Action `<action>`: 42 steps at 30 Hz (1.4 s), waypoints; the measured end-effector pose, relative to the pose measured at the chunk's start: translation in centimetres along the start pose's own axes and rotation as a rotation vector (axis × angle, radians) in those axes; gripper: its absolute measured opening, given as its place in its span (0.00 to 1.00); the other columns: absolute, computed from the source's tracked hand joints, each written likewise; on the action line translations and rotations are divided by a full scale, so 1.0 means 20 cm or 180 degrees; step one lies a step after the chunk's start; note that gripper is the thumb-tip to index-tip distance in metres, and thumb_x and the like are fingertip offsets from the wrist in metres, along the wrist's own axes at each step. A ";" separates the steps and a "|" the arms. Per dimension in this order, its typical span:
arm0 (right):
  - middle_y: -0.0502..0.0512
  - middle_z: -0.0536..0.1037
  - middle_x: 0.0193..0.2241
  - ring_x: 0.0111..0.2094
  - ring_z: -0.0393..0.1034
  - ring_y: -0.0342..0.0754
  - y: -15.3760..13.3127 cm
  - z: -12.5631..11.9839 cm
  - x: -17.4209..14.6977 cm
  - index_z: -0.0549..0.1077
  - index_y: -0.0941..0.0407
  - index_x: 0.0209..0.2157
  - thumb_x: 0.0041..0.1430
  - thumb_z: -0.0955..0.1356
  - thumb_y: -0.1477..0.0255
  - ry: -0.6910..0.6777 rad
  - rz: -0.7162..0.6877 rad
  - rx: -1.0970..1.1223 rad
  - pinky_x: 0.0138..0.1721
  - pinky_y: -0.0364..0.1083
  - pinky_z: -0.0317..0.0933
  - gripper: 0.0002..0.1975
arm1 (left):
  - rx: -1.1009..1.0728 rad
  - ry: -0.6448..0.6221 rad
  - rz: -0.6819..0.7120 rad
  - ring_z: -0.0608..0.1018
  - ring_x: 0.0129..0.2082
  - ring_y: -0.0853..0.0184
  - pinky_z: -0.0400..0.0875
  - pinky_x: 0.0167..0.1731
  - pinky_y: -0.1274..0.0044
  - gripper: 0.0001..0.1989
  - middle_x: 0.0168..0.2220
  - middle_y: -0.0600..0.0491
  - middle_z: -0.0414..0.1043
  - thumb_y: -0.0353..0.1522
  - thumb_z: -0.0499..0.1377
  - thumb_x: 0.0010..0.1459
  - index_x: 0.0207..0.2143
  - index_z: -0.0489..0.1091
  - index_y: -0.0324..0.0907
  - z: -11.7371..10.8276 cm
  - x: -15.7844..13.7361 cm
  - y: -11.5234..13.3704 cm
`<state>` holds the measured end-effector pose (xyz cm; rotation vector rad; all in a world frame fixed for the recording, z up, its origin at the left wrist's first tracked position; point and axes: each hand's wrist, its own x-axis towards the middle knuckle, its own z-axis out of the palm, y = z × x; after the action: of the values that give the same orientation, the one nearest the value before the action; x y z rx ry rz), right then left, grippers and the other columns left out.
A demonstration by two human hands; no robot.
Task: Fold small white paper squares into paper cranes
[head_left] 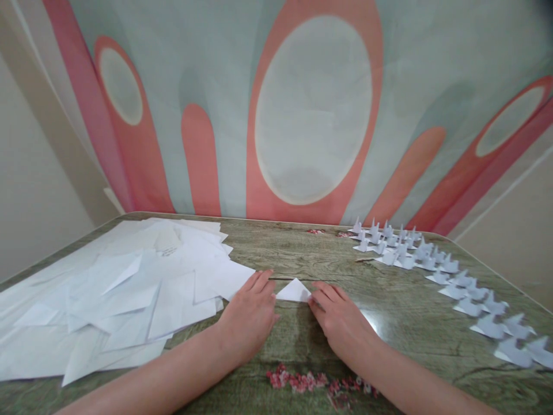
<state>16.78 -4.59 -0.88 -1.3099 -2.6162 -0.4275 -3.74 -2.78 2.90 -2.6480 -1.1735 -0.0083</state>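
Note:
A small white paper (294, 290), folded into a triangle with its point away from me, lies on the wood-patterned table between my hands. My left hand (252, 310) is at the triangle's left corner, fingers bent and closed about that edge. At the right corner, my right hand (340, 314) has its fingertips and thumb closed on the paper. The undersides of both hands are hidden, so the exact grip is hard to see. Just left of my left hand, a loose pile of white paper sheets (173, 305) reaches close to my fingers.
Rows of folded white paper figures (449, 265) stand along the right side of the table (276, 248). Pink flower prints (298, 380) mark its surface near me. A curtain-like backdrop (233, 144) with coral shapes hangs behind the far edge.

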 end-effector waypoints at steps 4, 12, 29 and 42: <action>0.64 0.74 0.35 0.48 0.60 0.58 0.01 -0.01 0.00 0.76 0.64 0.31 0.50 0.67 0.82 -0.0036 0.0081 -0.0134 0.47 0.51 0.56 0.06 | 0.0023 0.0101 0.0074 0.62 0.56 0.55 0.52 0.56 0.66 0.14 0.45 0.46 0.71 0.38 0.59 0.54 0.39 0.73 0.38 0.02 0.00 0.01; 0.55 0.73 0.29 0.37 0.65 0.50 0.07 0.04 -0.03 0.75 0.58 0.28 0.53 0.65 0.83 0.0376 0.0374 0.0707 0.42 0.50 0.57 0.08 | 0.0037 0.0385 0.0160 0.67 0.51 0.56 0.56 0.53 0.66 0.09 0.42 0.45 0.72 0.33 0.58 0.55 0.33 0.74 0.37 0.11 0.02 0.03; 0.57 0.70 0.41 0.43 0.63 0.51 0.10 0.10 -0.01 0.70 0.55 0.43 0.56 0.66 0.73 0.0412 0.0783 0.2009 0.45 0.52 0.58 0.11 | -0.0181 0.0801 0.0265 0.70 0.44 0.58 0.63 0.48 0.67 0.07 0.37 0.46 0.72 0.30 0.56 0.56 0.32 0.71 0.35 0.17 0.03 0.02; 0.54 0.70 0.35 0.38 0.65 0.47 0.08 0.05 0.00 0.68 0.55 0.31 0.56 0.64 0.76 0.0648 0.0720 0.2691 0.40 0.47 0.61 0.02 | -0.0303 0.0661 0.0279 0.71 0.39 0.61 0.66 0.40 0.68 0.10 0.31 0.48 0.70 0.29 0.51 0.59 0.28 0.70 0.37 0.13 0.03 0.01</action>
<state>17.92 -3.36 -1.52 -1.1358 -2.0441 0.5066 -3.42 -1.97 0.34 -2.6991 -1.0129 -0.3229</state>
